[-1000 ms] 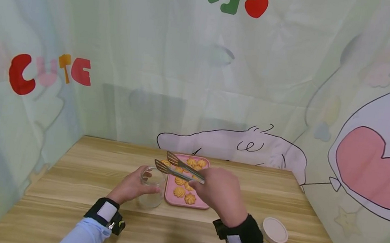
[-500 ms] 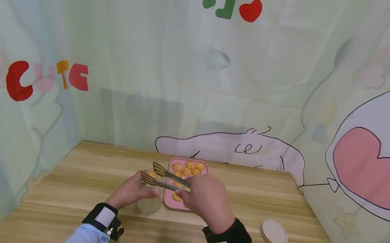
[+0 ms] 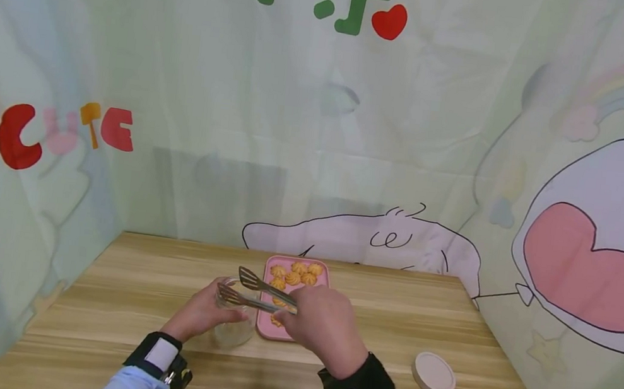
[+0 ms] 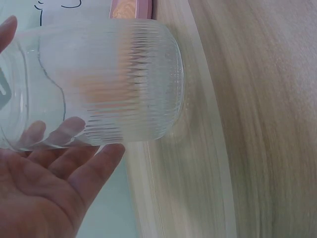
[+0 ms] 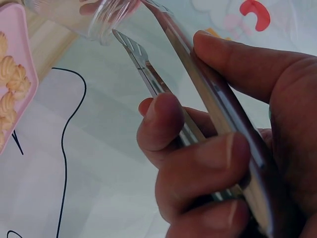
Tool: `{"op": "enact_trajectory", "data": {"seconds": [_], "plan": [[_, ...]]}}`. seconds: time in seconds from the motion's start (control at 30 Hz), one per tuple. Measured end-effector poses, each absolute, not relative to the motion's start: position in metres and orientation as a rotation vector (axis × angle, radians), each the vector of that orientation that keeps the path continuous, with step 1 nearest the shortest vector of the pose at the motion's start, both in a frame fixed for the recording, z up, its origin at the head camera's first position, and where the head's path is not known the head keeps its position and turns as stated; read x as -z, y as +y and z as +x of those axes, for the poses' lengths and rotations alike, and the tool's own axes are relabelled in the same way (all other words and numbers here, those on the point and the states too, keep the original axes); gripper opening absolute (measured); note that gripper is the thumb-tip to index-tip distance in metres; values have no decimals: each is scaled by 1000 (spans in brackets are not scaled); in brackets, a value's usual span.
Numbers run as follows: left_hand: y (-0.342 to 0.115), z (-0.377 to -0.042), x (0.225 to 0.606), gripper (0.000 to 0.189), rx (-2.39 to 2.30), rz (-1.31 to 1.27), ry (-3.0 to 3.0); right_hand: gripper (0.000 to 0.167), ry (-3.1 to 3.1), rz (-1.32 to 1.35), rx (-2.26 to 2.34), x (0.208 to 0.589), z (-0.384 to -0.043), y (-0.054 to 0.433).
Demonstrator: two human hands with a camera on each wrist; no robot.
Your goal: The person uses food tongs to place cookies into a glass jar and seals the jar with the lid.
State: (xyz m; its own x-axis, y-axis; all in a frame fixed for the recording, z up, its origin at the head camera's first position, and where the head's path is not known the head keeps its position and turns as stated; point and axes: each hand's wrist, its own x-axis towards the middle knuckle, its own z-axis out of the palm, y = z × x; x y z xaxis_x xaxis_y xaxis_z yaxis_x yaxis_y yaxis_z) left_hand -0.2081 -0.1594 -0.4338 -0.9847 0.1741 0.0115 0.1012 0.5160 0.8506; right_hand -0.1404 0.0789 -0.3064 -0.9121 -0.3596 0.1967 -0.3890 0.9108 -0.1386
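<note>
My left hand grips a clear glass jar around its upper part; the left wrist view shows the jar's ribbed wall, with a blurred orange shape behind or within the glass. My right hand holds metal tongs with slotted tips, thumb on one arm and fingers curled round the other. The tongs are spread apart over the jar's mouth, and no cookie shows between their tips. Beside the jar lies a pink tray bearing several swirled cookies, partly hidden by my right hand.
A round, pale lid lies on the wooden table, to the right of my right wrist. Printed curtains with cartoon drawings enclose the table at the back and sides.
The tongs moved left from the tray to above the jar's mouth with a cookie between their tips. That cookie is now gone from the tips. My left hand keeps its grip on the jar.
</note>
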Motion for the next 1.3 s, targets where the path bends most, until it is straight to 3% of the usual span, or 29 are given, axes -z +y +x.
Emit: {"op": "enact_trajectory", "data": {"seconds": [0.5,0.87,1.3], "plan": [[-160,-207,433,76,-1507,248,2652,33,-2961,512,-322,303,-142,84],[-157,-206,429,101,-1431,150,2659,31,-2965,394,-379,301,-143,97],[-157,-206,429,100,-1418,166,2669,23,-2985,191,-477,321,-144,133]]}}
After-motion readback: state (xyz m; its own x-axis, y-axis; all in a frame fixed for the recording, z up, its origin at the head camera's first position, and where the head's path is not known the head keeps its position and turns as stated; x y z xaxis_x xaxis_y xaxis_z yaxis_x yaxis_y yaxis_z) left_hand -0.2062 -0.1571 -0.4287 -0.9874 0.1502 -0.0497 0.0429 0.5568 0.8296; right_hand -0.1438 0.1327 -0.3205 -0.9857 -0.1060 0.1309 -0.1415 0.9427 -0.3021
